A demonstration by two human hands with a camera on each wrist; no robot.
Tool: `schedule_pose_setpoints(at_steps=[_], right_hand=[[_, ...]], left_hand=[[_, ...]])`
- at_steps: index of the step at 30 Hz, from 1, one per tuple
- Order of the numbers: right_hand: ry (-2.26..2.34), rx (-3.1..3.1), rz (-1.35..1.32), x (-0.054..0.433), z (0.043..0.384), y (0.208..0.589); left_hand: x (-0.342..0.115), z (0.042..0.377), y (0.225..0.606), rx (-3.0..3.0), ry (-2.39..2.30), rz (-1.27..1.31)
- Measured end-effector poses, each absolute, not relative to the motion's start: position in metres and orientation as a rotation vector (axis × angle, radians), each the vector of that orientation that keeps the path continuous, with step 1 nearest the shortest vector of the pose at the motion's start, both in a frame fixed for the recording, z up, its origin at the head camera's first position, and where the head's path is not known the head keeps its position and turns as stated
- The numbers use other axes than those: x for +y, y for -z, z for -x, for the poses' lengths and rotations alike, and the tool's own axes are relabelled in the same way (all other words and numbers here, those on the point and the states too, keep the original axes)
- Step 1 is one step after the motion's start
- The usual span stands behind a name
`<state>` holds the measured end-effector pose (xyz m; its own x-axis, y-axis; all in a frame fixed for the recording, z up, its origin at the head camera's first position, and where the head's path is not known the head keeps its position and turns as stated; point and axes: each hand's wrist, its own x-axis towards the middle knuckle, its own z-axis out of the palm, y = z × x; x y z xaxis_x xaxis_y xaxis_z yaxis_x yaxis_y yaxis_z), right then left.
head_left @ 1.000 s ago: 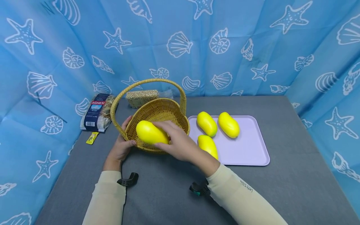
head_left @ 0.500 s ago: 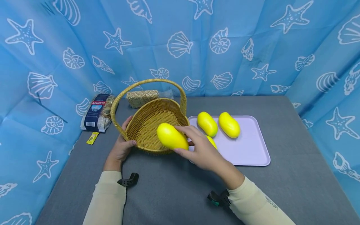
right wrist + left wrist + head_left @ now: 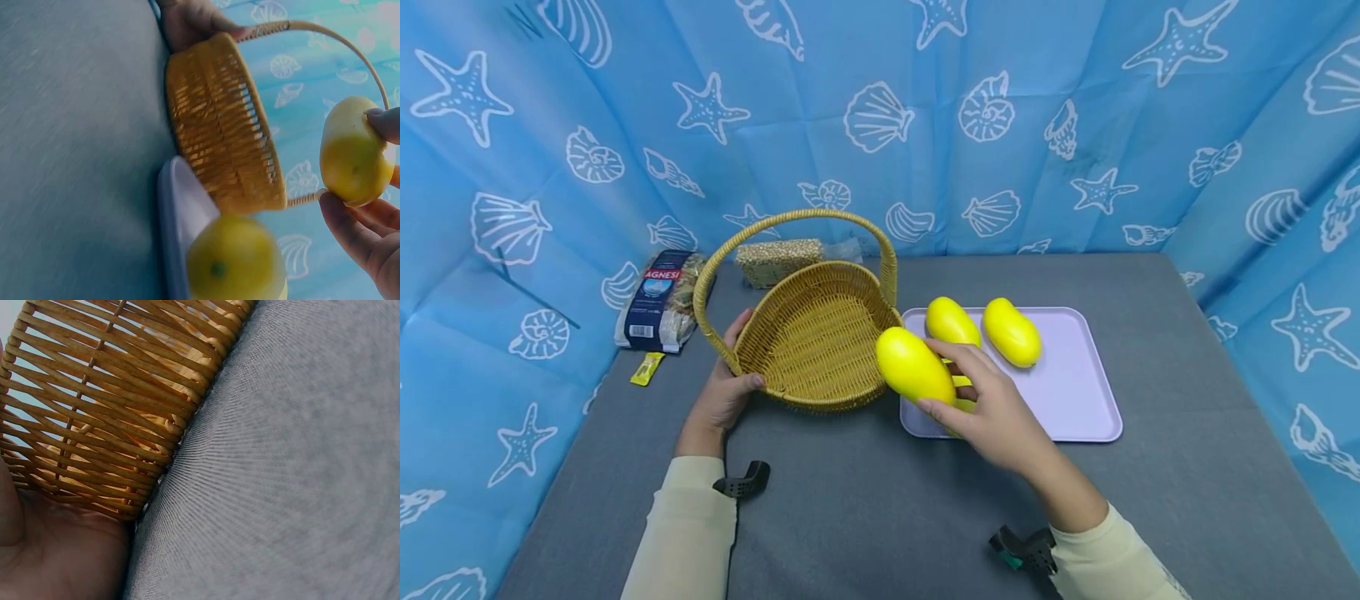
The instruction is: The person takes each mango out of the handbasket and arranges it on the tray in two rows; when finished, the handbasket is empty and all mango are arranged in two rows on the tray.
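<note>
A wicker basket (image 3: 820,354) with a tall arched handle stands left of the lilac tray (image 3: 1067,408), bare inside. My left hand (image 3: 724,398) grips its left side, thumb over the rim; up close in the left wrist view, the palm (image 3: 69,550) lies against the woven wall (image 3: 106,406). Between the thumb and fingers of my right hand (image 3: 1000,417) is a yellow mango (image 3: 913,365), raised over the tray's left edge. Two mangoes rest at the tray's back, one left (image 3: 951,319) and one right (image 3: 1011,333). A third is mostly hidden behind my right hand.
Behind the basket lies a clear pack of pale grains (image 3: 778,260). At the back left are an AGNESI pasta bag (image 3: 658,304) and a small yellow packet (image 3: 646,367). A blue shell-print curtain (image 3: 880,167) encloses the grey table (image 3: 850,508).
My right hand has carried the mango from over the basket rightward to the tray's left edge. My left hand and the basket have stayed in place.
</note>
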<state>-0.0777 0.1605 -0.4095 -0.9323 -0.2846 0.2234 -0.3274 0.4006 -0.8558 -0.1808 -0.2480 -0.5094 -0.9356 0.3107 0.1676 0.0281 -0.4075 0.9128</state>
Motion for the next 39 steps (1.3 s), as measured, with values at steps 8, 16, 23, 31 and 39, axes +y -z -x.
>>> schedule_pose_setpoints(at_steps=[8, 16, 23, 31, 39], right_hand=[[-1.524, -2.559, -0.512, 0.181, 0.065, 0.420], [-1.452, -2.521, -0.473, 0.205, 0.056, 0.426], [-1.455, -2.523, -0.351, 0.229, 0.057, 0.436], [-1.338, -2.673, -0.204, 0.249, 0.061, 0.447], [-1.232, -2.869, -0.181, 0.255, 0.062, 0.453]], left_hand=[[-0.249, 0.182, 0.512, 1.619, -2.455, -0.487], [-0.249, 0.182, 0.512, 1.605, -2.465, -0.476], [-0.247, 0.181, 0.509, 1.635, -2.448, -0.465], [-0.247, 0.180, 0.508, 1.636, -2.442, -0.486], [-0.247, 0.179, 0.506, 1.642, -2.448, -0.454]])
